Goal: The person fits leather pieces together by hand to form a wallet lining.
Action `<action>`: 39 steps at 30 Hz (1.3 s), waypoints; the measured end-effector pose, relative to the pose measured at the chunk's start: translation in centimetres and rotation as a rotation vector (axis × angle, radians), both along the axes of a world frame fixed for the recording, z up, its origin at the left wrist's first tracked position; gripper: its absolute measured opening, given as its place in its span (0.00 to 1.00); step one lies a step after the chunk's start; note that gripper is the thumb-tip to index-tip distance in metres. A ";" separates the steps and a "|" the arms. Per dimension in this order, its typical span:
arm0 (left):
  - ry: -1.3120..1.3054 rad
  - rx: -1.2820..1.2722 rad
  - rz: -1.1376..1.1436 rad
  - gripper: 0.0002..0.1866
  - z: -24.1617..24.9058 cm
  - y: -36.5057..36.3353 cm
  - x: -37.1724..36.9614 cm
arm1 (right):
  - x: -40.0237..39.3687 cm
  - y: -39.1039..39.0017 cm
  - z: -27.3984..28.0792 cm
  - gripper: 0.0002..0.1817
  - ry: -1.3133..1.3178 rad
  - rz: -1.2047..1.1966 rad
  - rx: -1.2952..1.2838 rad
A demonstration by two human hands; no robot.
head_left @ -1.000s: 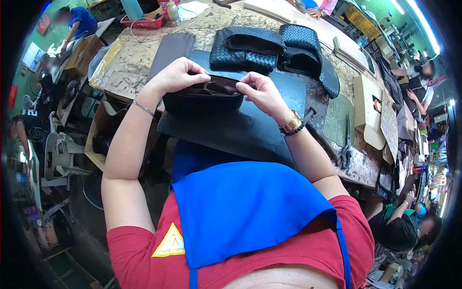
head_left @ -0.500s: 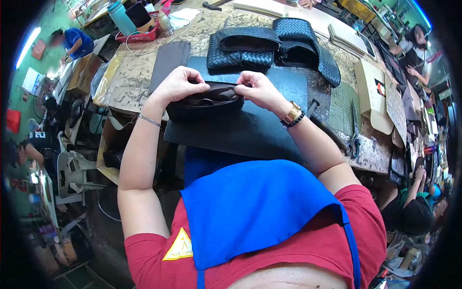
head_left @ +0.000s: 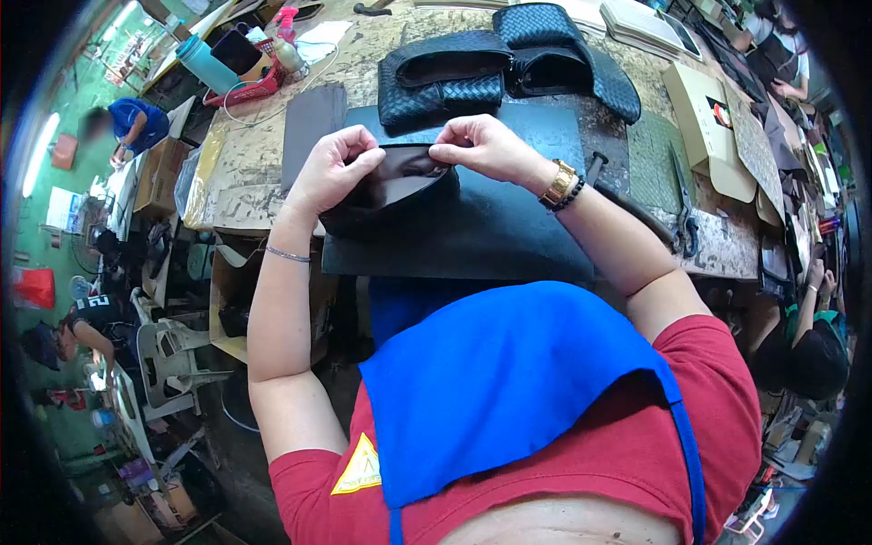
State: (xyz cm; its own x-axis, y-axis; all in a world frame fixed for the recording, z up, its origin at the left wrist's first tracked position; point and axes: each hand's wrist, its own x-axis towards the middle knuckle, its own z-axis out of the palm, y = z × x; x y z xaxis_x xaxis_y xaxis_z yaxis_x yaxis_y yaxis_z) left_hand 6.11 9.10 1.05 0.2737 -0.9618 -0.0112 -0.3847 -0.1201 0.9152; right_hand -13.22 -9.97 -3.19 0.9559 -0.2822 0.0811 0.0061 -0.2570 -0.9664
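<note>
A black leather pouch (head_left: pixel 391 211) with a brown lining is held with its mouth open at the near side of the worktable. My left hand (head_left: pixel 341 171) pinches the left part of its rim. The right part of the rim is between the fingers of my right hand (head_left: pixel 486 153). Under the pouch lies a dark flat sheet (head_left: pixel 527 227). Beyond my hands are black woven pieces, one (head_left: pixel 440 82) straight ahead and another (head_left: pixel 563 59) to its right.
Scissors (head_left: pixel 683 204), a hammer (head_left: pixel 636 211) and an open cardboard box (head_left: pixel 704 136) are on the right. A red basket (head_left: pixel 250 91) with a teal bottle (head_left: pixel 204 64) stands at the back left. A white chair (head_left: pixel 168 363) is at left; other people work on both sides.
The pouch's mouth is spread wider and shows more lining. My right hand sits slightly higher and further from the body. The whole view has shifted a little.
</note>
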 end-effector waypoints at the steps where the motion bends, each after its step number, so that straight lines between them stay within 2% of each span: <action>1: -0.007 0.015 0.024 0.07 -0.2 -0.1 0.2 | 0.0 -0.1 0.0 0.13 0.003 -0.003 -0.003; 2: -0.014 0.029 0.048 0.08 -0.3 -0.2 0.4 | 0.0 -0.2 0.0 0.13 0.005 -0.005 -0.007; 5: -0.270 0.126 0.120 0.10 0.7 -0.2 -0.4 | -0.1 -0.4 0.4 0.13 0.022 0.002 -0.069; 8: -0.646 -0.233 0.111 0.10 -0.2 -0.4 -0.4 | -0.1 -0.6 0.3 0.14 0.024 0.020 -0.083; 9: -0.554 -0.223 0.102 0.11 -0.4 -0.5 -0.2 | -0.1 -0.6 0.4 0.14 0.025 0.026 -0.086; 12: -0.200 0.013 0.107 0.11 -0.1 -0.5 -0.2 | -0.1 -0.8 0.6 0.14 0.048 0.017 -0.125; 15: -0.213 0.125 0.117 0.12 0.5 -0.5 -0.2 | 0.1 -0.7 1.1 0.13 0.059 0.009 -0.156; 31: -0.197 0.093 0.153 0.11 0.1 -0.8 -0.3 | 1.2 -0.7 1.9 0.14 0.088 0.006 -0.248; 35: -0.210 0.100 0.141 0.12 0.2 -0.9 -0.4 | 1.7 -0.6 2.5 0.16 0.130 0.068 -0.281; 39: -0.220 0.073 0.134 0.12 -0.2 -0.6 -0.1 | 2.0 0.0 3.0 0.12 0.083 0.088 -0.298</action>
